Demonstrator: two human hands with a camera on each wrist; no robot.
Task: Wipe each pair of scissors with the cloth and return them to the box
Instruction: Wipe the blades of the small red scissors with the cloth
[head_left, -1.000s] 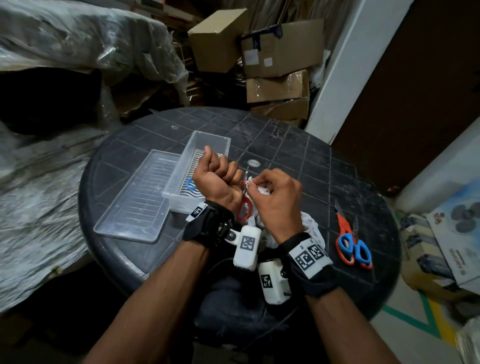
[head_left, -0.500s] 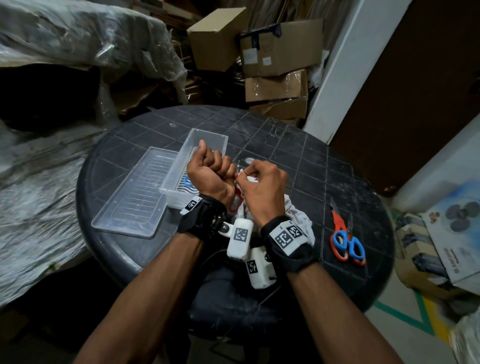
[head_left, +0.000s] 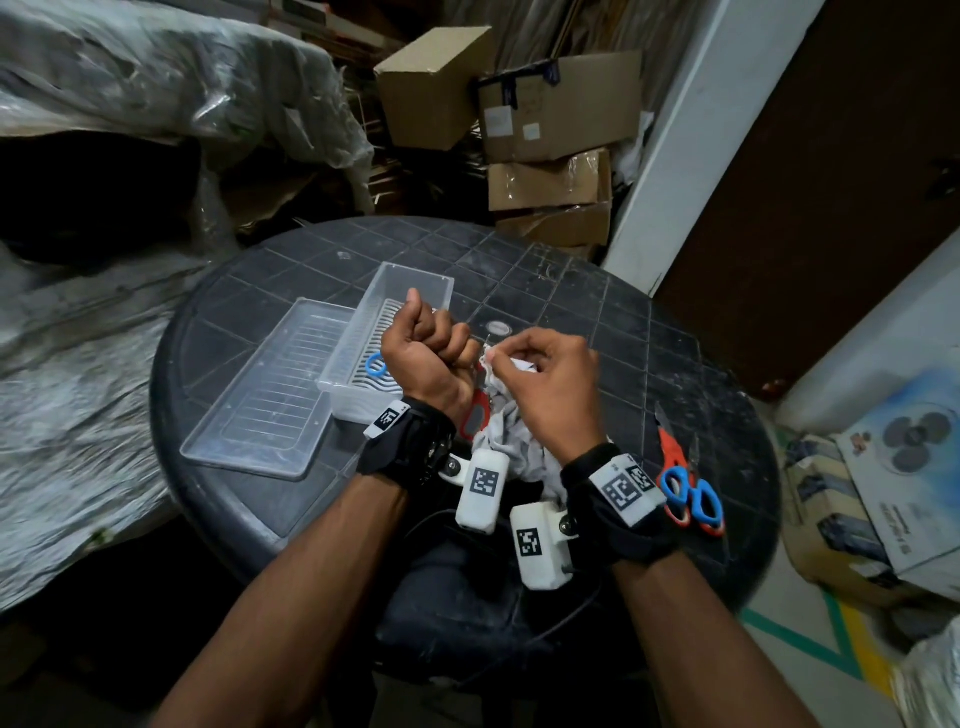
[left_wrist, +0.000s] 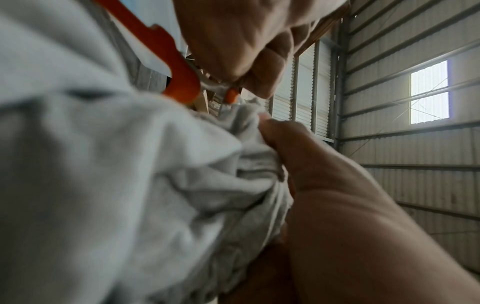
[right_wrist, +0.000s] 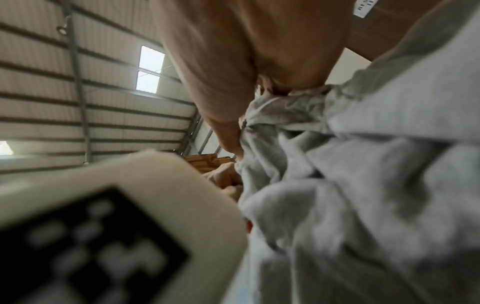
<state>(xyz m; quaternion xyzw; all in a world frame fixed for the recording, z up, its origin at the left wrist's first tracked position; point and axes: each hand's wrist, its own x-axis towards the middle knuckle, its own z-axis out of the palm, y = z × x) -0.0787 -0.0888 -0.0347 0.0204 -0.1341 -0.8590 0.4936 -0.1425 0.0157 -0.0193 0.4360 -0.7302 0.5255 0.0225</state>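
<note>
The left hand (head_left: 426, 358), fisted knuckles-up, grips orange-handled scissors (head_left: 475, 415). The right hand (head_left: 550, 384), fingers curled, pinches a crumpled white cloth (head_left: 511, 436) against them.

A round dark surface (head_left: 597, 312) with a tiled grid pattern stands among clutter. Behind it, cardboard boxes (head_left: 550, 140) are stacked beside a white pillar (head_left: 675, 156). Plastic sheeting (head_left: 156, 88) covers bulky goods at left. A printed fan carton (head_left: 904, 467) sits at right.
</note>
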